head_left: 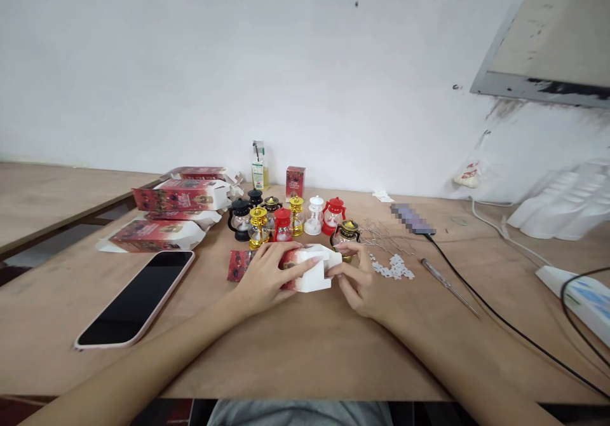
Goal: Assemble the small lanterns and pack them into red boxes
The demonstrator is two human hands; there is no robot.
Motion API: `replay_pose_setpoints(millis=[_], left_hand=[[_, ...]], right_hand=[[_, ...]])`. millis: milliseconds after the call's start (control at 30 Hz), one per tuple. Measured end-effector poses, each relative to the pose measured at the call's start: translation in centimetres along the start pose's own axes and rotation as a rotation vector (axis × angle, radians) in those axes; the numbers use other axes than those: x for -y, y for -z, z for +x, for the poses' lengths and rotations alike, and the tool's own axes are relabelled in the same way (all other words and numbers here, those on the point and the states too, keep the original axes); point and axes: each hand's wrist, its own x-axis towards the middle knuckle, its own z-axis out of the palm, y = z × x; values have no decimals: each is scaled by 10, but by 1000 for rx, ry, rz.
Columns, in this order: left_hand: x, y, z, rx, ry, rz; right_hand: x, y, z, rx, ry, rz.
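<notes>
A red and white cardboard box [312, 274] lies on its side between my hands, its white flaps pointing right. My left hand [269, 272] is closed around the printed part, with the fingers across the top. The fingers of my right hand [355, 280] pinch a white flap at the right end. Just behind stand several small lanterns: a red lantern [283, 225], a gold lantern [258, 229], a white lantern [314, 215] and a black lantern [241, 219]. A bronze-coloured lantern [349, 230] stands right behind my right hand.
Flattened red boxes [157, 234] are piled at the left, behind a phone [138, 299]. To the right lie small white pieces [394, 268], thin wire loops [386, 238], a screwdriver [448, 286], a cabled device [412, 218] and a power strip [576, 299]. One red box [295, 181] stands upright near the wall.
</notes>
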Motion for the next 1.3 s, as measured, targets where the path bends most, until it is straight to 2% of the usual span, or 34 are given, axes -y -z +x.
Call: replay_pose_setpoints(millis=[300, 433, 1100, 1233, 1300], left_hand=[[-7, 0, 4, -8, -72, 23], [-6, 0, 3, -5, -64, 47], [-7, 0, 3, -27, -31, 26], [-12, 2, 5, -52, -5, -3], [-14, 4, 7, -77, 1, -13]], right_hand=[[0, -2, 4, 10, -106, 135], [-1, -2, 5, 74, -146, 182], [-6, -5, 0, 179, -138, 164], [-1, -7, -1, 241, -224, 246], [1, -8, -2, 223, -296, 296]])
